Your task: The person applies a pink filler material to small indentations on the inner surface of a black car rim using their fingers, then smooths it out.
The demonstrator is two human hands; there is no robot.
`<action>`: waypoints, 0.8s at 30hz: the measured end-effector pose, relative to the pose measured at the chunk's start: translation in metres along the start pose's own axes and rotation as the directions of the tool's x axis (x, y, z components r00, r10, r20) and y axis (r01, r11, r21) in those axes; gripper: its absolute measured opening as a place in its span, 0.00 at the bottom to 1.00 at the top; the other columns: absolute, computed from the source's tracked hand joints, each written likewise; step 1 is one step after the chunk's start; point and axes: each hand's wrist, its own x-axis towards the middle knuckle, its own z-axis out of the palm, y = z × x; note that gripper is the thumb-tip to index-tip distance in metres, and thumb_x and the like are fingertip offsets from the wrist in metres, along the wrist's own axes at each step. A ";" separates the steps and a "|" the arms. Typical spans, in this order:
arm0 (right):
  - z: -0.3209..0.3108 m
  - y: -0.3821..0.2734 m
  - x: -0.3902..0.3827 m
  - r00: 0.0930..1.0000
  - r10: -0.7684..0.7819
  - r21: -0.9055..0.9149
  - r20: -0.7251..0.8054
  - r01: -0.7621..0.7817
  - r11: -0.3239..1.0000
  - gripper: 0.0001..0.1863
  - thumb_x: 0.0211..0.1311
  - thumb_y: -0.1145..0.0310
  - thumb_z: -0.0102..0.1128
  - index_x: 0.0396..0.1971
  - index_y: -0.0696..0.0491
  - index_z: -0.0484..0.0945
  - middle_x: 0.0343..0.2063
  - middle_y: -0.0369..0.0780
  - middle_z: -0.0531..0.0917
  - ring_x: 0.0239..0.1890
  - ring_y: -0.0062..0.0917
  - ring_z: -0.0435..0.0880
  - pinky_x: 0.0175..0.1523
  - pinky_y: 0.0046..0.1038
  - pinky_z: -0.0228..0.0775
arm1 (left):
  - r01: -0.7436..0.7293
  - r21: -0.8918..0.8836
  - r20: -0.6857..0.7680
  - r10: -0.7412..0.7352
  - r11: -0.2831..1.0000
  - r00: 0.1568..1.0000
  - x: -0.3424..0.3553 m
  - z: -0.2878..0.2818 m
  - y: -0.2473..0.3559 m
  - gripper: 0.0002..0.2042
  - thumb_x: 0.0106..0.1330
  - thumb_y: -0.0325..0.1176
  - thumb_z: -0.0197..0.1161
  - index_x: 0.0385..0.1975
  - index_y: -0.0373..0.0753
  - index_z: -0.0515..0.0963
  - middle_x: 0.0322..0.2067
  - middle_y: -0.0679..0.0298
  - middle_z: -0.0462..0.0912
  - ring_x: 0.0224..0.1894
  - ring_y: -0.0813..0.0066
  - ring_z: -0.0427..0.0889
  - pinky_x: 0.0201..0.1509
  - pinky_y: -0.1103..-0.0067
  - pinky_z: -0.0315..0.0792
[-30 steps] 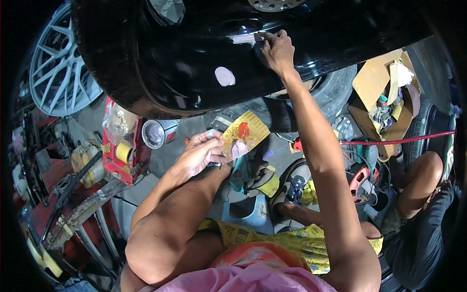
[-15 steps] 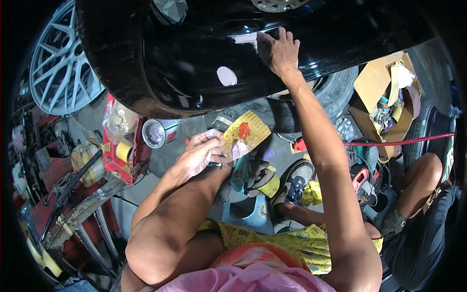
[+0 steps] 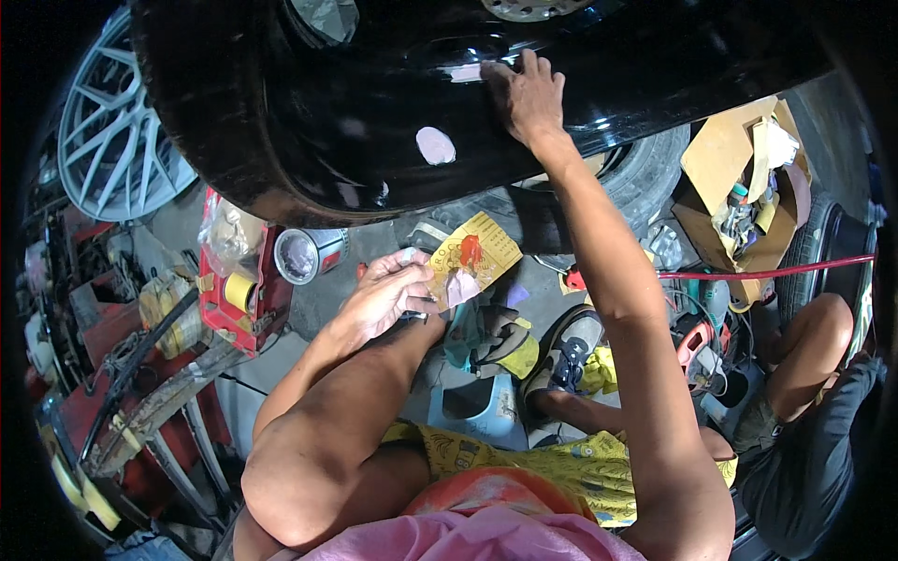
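Observation:
My left hand point(image 3: 385, 292) grips the edge of a yellow printed paper sheet point(image 3: 486, 245). On the sheet lie a red paste blob point(image 3: 470, 251) and a smear of pale pink putty point(image 3: 460, 286). My right hand point(image 3: 529, 96) rests on a glossy black car bumper point(image 3: 355, 131), at the right end of a pale pink putty strip point(image 3: 465, 72). Its fingers are bent; whatever they hold is hidden behind the hand. Nearer to me, an oval putty patch point(image 3: 436, 145) sits on the same bumper.
An opened can point(image 3: 297, 256) stands left, beside a red toolbox point(image 3: 224, 309) carrying a tape roll. A grey wheel rim point(image 3: 117, 131) leans far left. Tyres point(image 3: 645, 178) lie under the bumper. Right are a cardboard box point(image 3: 716, 159), a red hose point(image 3: 776, 272) and another person's leg point(image 3: 809, 351). A blue stool point(image 3: 486, 411) is below.
My right hand has slid a little to the left along the bumper, covering more of the putty strip's right end. My left hand and the yellow sheet have hardly moved.

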 end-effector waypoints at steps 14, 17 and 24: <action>0.003 -0.007 -0.002 0.999 -0.023 0.112 -0.031 0.027 0.993 0.26 0.55 0.68 0.66 0.56 0.31 0.79 0.49 0.40 0.70 0.51 0.34 0.70 0.51 0.40 0.63 | -0.003 0.026 -0.017 0.004 1.000 1.000 -0.001 0.004 0.002 0.04 0.68 0.25 0.59 0.40 0.37 0.74 0.35 0.61 0.82 0.33 0.70 0.86 0.37 0.72 0.86; 0.003 0.004 -0.001 0.999 0.039 -0.019 -0.009 -0.039 0.999 0.27 0.54 0.69 0.66 0.56 0.31 0.79 0.50 0.40 0.70 0.52 0.34 0.70 0.52 0.39 0.62 | -0.008 0.016 -0.017 0.008 1.000 1.000 0.001 0.000 -0.001 0.04 0.68 0.25 0.59 0.40 0.37 0.74 0.36 0.61 0.82 0.33 0.70 0.86 0.38 0.72 0.86; 0.008 -0.005 -0.001 0.998 0.052 0.066 -0.037 -0.050 0.997 0.24 0.55 0.69 0.65 0.53 0.33 0.81 0.49 0.40 0.70 0.51 0.34 0.70 0.51 0.39 0.63 | -0.008 0.007 -0.025 0.008 1.000 1.000 -0.003 0.006 0.003 0.04 0.68 0.25 0.59 0.40 0.37 0.73 0.36 0.61 0.82 0.33 0.69 0.86 0.38 0.73 0.85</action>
